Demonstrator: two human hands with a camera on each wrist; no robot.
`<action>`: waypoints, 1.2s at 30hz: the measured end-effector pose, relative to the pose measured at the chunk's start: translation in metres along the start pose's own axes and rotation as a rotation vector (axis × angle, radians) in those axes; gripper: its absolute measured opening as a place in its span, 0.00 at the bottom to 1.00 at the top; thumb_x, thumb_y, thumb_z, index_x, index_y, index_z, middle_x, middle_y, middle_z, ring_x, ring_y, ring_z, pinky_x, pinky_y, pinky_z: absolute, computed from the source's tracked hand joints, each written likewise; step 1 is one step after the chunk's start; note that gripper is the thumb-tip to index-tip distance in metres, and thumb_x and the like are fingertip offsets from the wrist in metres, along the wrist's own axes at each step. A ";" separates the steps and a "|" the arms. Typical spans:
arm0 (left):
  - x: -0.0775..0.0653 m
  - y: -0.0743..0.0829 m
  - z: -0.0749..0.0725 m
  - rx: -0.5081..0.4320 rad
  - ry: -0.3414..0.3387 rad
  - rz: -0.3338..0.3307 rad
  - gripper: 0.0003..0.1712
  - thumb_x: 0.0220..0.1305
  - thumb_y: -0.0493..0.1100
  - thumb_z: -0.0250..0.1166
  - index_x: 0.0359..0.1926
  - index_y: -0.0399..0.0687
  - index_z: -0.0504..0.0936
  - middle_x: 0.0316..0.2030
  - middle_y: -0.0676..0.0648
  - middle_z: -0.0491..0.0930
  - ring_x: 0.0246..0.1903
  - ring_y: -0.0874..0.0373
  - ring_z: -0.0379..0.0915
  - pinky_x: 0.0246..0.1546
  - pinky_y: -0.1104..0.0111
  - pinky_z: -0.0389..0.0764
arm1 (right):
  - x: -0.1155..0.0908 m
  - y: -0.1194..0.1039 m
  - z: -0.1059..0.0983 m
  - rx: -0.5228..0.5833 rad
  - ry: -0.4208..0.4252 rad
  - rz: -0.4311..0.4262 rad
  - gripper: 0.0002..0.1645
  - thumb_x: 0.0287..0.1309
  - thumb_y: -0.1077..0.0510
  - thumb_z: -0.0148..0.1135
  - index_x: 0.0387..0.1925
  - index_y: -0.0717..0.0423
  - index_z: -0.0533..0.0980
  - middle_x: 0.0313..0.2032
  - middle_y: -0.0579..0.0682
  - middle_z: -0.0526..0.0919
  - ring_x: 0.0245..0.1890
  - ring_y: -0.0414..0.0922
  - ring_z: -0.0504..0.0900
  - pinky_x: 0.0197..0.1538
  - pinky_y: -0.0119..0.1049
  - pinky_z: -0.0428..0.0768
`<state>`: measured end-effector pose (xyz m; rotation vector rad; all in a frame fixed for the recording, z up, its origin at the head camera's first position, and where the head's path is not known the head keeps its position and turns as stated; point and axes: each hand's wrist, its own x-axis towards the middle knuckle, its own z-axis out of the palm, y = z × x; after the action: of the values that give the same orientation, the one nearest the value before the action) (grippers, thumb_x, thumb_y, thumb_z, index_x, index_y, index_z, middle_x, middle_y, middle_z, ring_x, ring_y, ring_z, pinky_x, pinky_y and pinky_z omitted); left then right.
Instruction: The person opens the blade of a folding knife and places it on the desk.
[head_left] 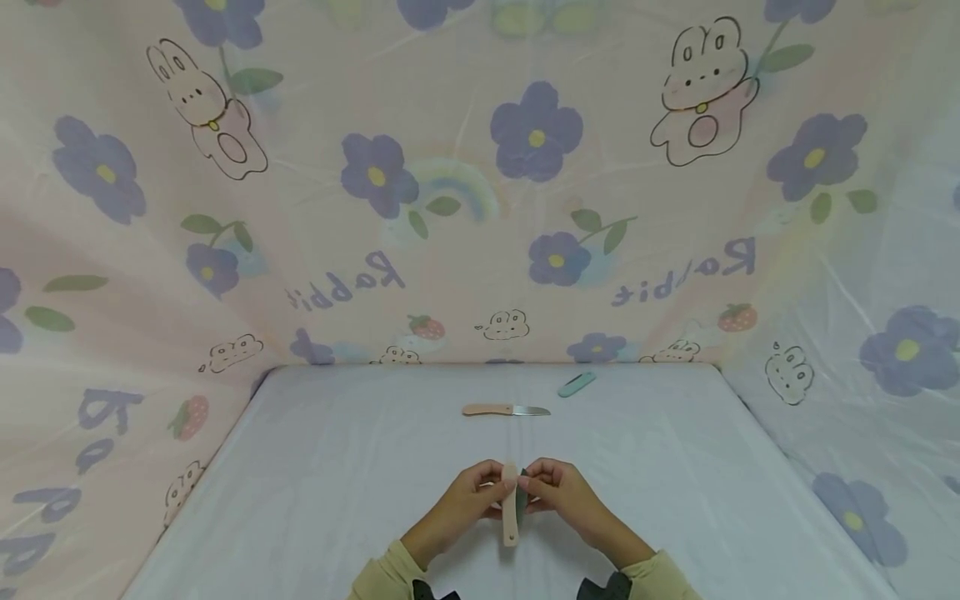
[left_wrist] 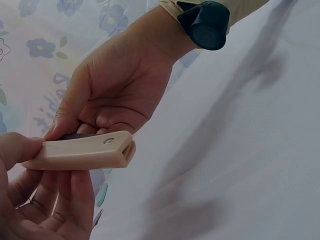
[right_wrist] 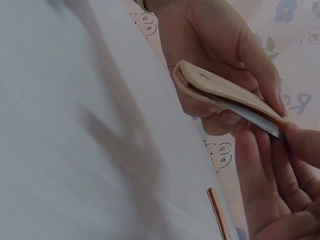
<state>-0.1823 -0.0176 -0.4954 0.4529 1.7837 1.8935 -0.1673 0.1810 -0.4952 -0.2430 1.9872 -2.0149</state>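
Both hands hold a folding knife with a peach handle (head_left: 510,521), its blade (right_wrist: 254,120) lying at a narrow angle along the handle slot. My left hand (head_left: 480,490) grips the handle, thumb on one face and fingers behind, as the left wrist view shows. On the other side, my right hand (head_left: 561,492) pinches the blade between thumb and fingers, near the end of the handle. In the head view the blade looks dark. Farther back on the table lies a second peach-handled knife (head_left: 487,410), its blade extended to the right.
A teal folded knife (head_left: 576,384) lies near the table's back edge, right of centre. The white-covered table (head_left: 337,467) is enclosed at the back and sides by a curtain (head_left: 465,275) printed with rabbits and flowers.
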 end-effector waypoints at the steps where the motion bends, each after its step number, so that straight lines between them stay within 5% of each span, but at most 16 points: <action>1: 0.000 0.000 0.000 0.000 0.000 0.000 0.19 0.65 0.47 0.59 0.49 0.37 0.73 0.42 0.44 0.75 0.40 0.54 0.77 0.38 0.60 0.80 | 0.000 0.000 0.000 0.000 0.000 -0.001 0.15 0.62 0.56 0.58 0.38 0.68 0.72 0.32 0.52 0.81 0.32 0.43 0.79 0.38 0.40 0.82; 16: 0.002 -0.007 -0.003 -0.036 0.029 0.002 0.18 0.65 0.46 0.60 0.48 0.36 0.74 0.41 0.45 0.75 0.37 0.56 0.76 0.37 0.62 0.81 | -0.001 0.005 -0.003 0.043 0.019 0.022 0.15 0.62 0.56 0.58 0.38 0.67 0.72 0.32 0.53 0.81 0.33 0.44 0.80 0.37 0.40 0.82; 26: 0.001 -0.009 -0.004 -0.037 0.060 0.008 0.19 0.64 0.46 0.61 0.48 0.36 0.74 0.41 0.45 0.75 0.36 0.57 0.75 0.37 0.62 0.81 | -0.004 0.011 -0.008 0.055 0.013 0.021 0.15 0.62 0.55 0.59 0.38 0.66 0.72 0.35 0.62 0.80 0.37 0.53 0.80 0.40 0.43 0.81; 36: 0.000 -0.008 -0.008 -0.070 0.072 0.027 0.19 0.65 0.44 0.59 0.50 0.33 0.73 0.38 0.46 0.77 0.35 0.57 0.76 0.37 0.62 0.81 | -0.007 0.013 -0.012 0.085 0.049 0.025 0.19 0.61 0.54 0.59 0.40 0.68 0.71 0.32 0.57 0.81 0.34 0.48 0.81 0.40 0.45 0.81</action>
<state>-0.1857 -0.0237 -0.5044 0.3899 1.7585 2.0073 -0.1633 0.1952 -0.5074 -0.1507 1.9173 -2.1032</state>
